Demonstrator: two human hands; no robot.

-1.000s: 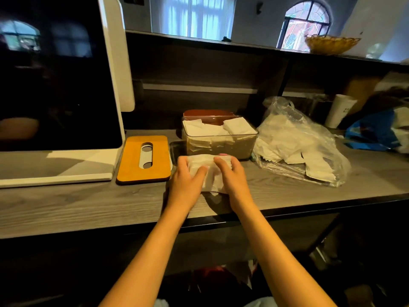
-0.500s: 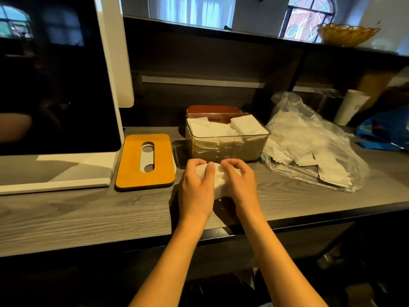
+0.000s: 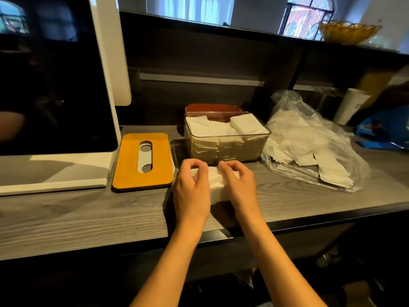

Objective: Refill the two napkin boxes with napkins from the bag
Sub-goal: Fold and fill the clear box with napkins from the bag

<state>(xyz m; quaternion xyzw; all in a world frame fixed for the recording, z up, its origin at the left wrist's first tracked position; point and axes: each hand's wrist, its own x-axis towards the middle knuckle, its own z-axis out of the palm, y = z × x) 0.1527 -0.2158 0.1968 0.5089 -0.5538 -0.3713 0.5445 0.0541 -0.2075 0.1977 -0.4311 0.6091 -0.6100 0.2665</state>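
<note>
Counter (image 3: pixel 77 218): hands (image 3: pixel 214 187) (curled) around napkins (image 3: pixel 215 185)

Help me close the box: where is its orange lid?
The orange lid lies flat on the counter, left of the clear napkin box, by the monitor base.

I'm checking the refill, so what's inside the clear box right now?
The clear box holds white folded napkins up to its rim. Its bottom is covered by them.
</note>
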